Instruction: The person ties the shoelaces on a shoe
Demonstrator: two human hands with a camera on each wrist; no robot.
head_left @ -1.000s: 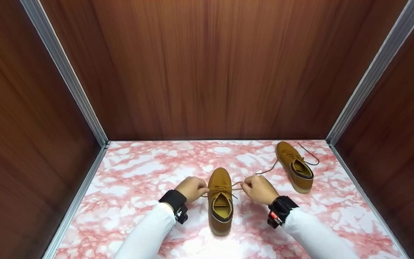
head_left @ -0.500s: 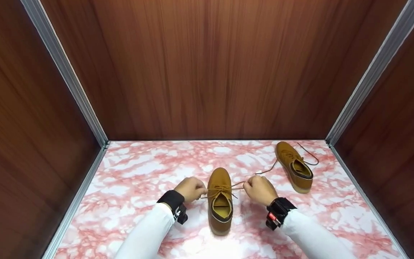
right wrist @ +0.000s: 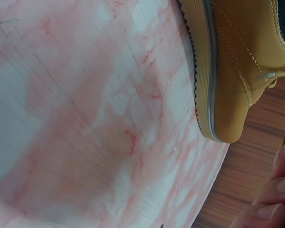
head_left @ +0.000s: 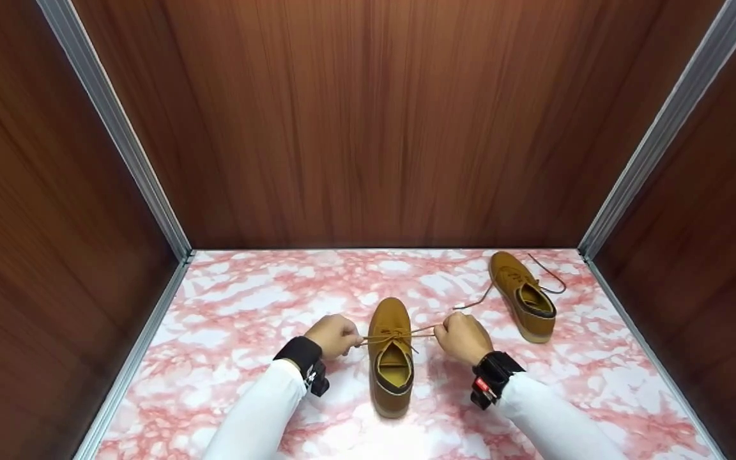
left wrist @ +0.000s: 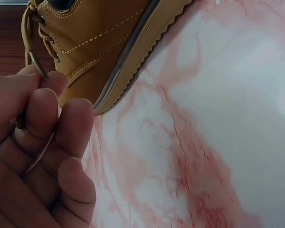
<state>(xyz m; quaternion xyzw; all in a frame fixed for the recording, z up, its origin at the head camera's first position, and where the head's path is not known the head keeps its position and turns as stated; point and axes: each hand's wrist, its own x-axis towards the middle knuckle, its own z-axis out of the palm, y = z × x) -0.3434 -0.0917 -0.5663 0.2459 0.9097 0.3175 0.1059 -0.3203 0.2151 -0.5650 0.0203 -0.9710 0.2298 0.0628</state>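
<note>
A tan lace-up shoe (head_left: 391, 383) stands in the middle of the tabletop, its toe pointing away from me. To its left, my left hand (head_left: 333, 334) pinches the shoelace (left wrist: 28, 40) between thumb and finger, with a lace tip poking out by the fingertips. My right hand (head_left: 464, 337) is on the other side, fingers curled, gripping a loop of the same lace. Strands run nearly straight across the shoe's tongue from hand to hand, crossing at a knot (head_left: 395, 335). Only the right fingertips (right wrist: 270, 213) show in the right wrist view.
A second tan shoe (head_left: 524, 297) stands at the back right, its laces loose and trailing to both sides. The pink-and-white marbled tabletop (head_left: 246, 306) is enclosed by brown wood-grain panels (head_left: 368, 128) with grey metal edging.
My left hand has drawn a little to the left and my right hand slightly to the right. More lace now shows stretched between them; the shoe has hardly moved.
</note>
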